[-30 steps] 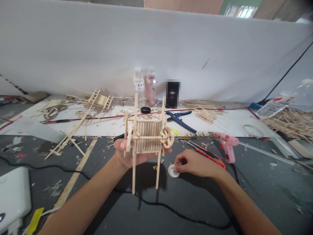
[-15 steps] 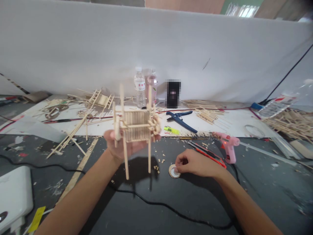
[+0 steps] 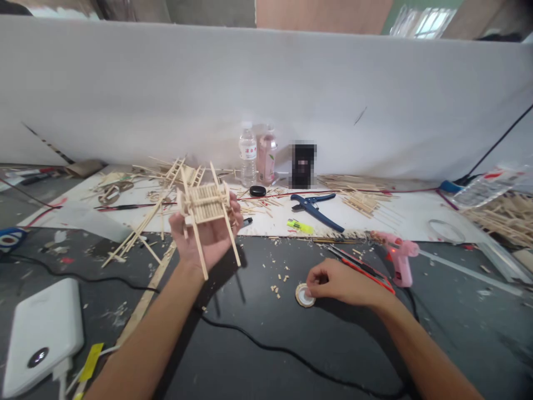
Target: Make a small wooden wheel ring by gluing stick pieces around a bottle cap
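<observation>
My left hand [image 3: 206, 239] holds up a small model built of thin wooden sticks [image 3: 206, 204], gripped from below and at its sides. A slatted panel fills the model's middle, and two long sticks point down toward me. On the dark tabletop, my right hand [image 3: 333, 282] has its thumb and finger closed at the edge of a small round ring with a white inside and a wooden-looking rim [image 3: 300, 300]. The ring lies flat on the table. Small wood bits [image 3: 275, 290] are scattered to its left.
A pink glue gun [image 3: 400, 258], a red-handled cutter [image 3: 375, 273] and blue cutting pliers [image 3: 316, 212] lie right of centre. Behind stand a water bottle [image 3: 248, 155] and a pink bottle [image 3: 267, 158]. A black cable [image 3: 258, 347] crosses the front; a white power bank [image 3: 45, 333] sits at left.
My left hand has lowered the stick model and moved it left, tilting it. My right hand stays at the ring. The whole view has shifted slightly.
</observation>
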The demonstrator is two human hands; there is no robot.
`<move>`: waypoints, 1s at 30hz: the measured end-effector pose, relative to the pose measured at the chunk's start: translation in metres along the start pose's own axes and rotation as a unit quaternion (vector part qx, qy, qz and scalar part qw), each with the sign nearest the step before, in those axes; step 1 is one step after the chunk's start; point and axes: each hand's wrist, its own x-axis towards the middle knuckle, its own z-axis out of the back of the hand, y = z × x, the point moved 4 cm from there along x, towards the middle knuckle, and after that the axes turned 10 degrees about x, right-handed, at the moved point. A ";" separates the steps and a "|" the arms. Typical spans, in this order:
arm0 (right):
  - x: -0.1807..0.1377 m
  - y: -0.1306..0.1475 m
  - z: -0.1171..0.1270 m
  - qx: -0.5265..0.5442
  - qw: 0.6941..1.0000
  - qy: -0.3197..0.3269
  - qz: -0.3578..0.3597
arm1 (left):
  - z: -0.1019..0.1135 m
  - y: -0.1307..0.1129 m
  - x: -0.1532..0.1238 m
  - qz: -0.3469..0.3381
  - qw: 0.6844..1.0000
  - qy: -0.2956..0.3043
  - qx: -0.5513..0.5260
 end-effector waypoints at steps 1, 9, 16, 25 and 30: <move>0.001 0.000 0.000 0.001 1.000 0.001 0.001 | 0.002 0.007 -0.006 0.013 1.000 -0.010 -0.011; 0.000 0.000 0.001 0.009 1.000 -0.001 -0.004 | 0.019 0.048 -0.031 0.108 0.991 -0.054 -0.062; 0.001 0.000 0.001 0.016 1.000 0.001 -0.007 | 0.035 0.055 -0.027 0.122 0.988 -0.068 -0.069; 0.001 -0.001 0.002 0.019 1.000 0.005 -0.015 | 0.035 0.059 -0.026 0.111 0.988 -0.070 -0.075; 0.002 -0.004 0.002 0.018 1.000 0.010 -0.016 | 0.038 0.061 -0.026 0.115 0.989 -0.059 -0.071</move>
